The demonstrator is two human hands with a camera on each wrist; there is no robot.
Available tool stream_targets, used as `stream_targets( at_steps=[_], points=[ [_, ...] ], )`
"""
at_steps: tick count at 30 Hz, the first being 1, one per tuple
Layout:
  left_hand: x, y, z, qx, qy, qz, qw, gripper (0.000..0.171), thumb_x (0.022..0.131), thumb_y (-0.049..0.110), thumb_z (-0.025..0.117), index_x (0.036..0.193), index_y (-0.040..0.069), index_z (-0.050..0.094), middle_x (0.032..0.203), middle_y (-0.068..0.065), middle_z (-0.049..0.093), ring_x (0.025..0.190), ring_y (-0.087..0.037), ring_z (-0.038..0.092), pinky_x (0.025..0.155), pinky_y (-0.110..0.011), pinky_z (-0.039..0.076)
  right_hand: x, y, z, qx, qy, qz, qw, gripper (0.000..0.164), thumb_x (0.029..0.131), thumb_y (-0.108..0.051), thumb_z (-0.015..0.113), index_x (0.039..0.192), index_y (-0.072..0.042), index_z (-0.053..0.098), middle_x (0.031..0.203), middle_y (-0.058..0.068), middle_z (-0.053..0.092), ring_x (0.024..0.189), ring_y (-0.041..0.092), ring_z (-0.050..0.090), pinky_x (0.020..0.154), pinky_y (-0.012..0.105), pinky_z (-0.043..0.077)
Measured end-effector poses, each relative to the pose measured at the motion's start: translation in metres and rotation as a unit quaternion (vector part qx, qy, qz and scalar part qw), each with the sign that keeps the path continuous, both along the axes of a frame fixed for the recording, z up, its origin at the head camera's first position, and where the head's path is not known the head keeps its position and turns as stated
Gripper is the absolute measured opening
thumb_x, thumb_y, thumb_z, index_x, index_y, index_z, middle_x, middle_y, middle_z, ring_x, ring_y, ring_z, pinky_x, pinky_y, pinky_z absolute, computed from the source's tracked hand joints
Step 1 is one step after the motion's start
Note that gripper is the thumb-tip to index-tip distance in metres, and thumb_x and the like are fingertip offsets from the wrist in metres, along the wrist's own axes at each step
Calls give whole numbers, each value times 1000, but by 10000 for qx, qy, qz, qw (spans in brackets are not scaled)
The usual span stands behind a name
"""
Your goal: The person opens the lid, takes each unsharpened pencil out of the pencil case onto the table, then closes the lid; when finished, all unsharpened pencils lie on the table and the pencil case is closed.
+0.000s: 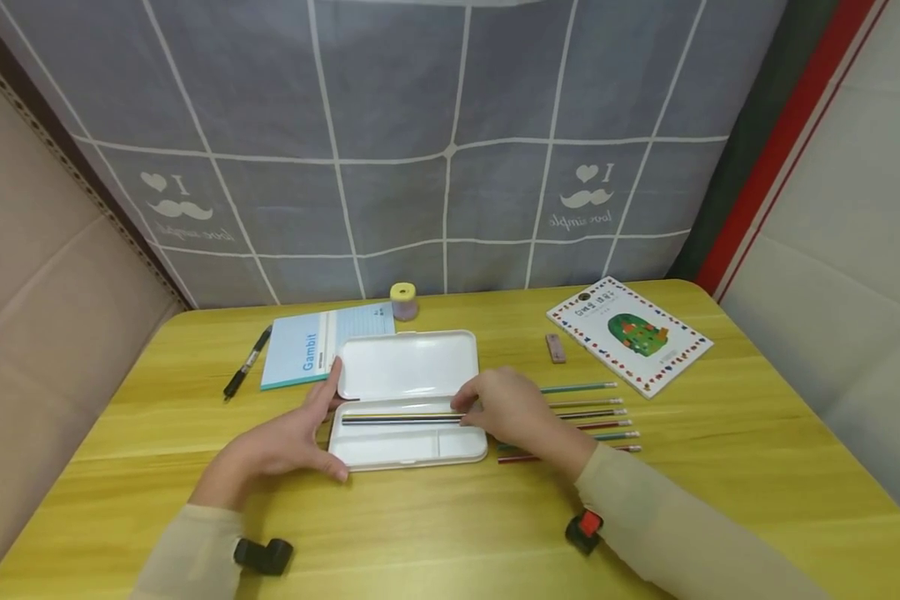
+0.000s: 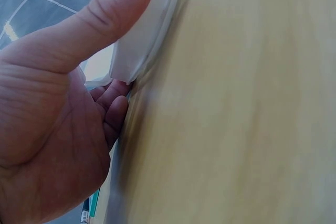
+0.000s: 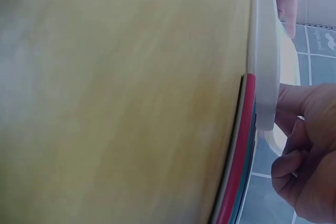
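An open white pencil case (image 1: 387, 451) lies on the table, its lid (image 1: 408, 367) folded back. Pencils (image 1: 397, 419) lie lengthwise in its rear compartment, one yellowish and one dark. At the case's left end my left hand (image 1: 288, 442) holds it, thumb at the front corner and fingers by the lid and hinge. My right hand (image 1: 506, 406) is over the right end, thumb and forefinger pinching a pencil's end; the exact contact is partly hidden. In the right wrist view its other fingers (image 3: 286, 174) are curled. Several loose pencils (image 1: 600, 424) lie under and beside the right forearm.
Behind the case are a notebook (image 1: 288, 350) and a yellow-topped small container (image 1: 403, 302). A black pen (image 1: 246, 364) lies at left. An eraser (image 1: 555, 348) and a white illustrated booklet (image 1: 630, 333) lie at back right. A grey curtain (image 1: 390, 200) hangs behind the table.
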State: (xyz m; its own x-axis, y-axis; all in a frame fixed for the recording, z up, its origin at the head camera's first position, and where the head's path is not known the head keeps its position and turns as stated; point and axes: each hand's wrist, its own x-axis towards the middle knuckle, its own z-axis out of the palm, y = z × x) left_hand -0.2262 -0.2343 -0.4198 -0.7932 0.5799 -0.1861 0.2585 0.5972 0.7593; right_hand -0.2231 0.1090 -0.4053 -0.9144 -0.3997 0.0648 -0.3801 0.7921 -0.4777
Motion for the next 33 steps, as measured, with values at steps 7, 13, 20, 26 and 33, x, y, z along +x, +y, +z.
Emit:
stream_targets(
  at_steps=[7,13,20,26,33],
  points=[
    [1,1,0,-50,-23,19,10000,152,75,36,95,161,18,-30,166,-23,13,151,-39,31,119,-54,25,0,-2,0,14,-41,76,10000,12,86,-15,87,97,-20,84,92,-11,78,87,8,69,80,35,55],
    [0,1,-1,-48,-6,26,10000,153,75,36,95,161,17,-30,166,-23,13,151,-41,32,118,-59,25,1,-1,-1,-36,57,101,9999,8,88,-15,86,94,-20,84,90,-11,77,83,8,67,75,34,54],
    [1,1,0,-79,-1,45,10000,154,74,37,95,160,17,-31,165,-24,13,151,-40,31,119,-61,23,4,-1,-1,-246,152,88,9995,9,88,-19,86,97,-22,84,91,-11,77,86,8,69,77,32,55],
    [1,0,0,-71,-3,31,10000,153,75,37,95,160,19,-31,166,-23,12,151,-39,31,119,-58,24,4,4,3,-750,16,-7,9972,7,90,-19,84,96,-22,84,92,-11,76,68,6,60,63,27,50],
    [1,0,1,-55,-16,11,10000,152,76,36,95,160,18,-31,166,-22,11,151,-39,31,119,-52,27,5,17,3,-1035,-14,-17,9946,5,90,-16,83,95,-19,84,88,-10,73,63,6,54,58,25,47]
  ],
)
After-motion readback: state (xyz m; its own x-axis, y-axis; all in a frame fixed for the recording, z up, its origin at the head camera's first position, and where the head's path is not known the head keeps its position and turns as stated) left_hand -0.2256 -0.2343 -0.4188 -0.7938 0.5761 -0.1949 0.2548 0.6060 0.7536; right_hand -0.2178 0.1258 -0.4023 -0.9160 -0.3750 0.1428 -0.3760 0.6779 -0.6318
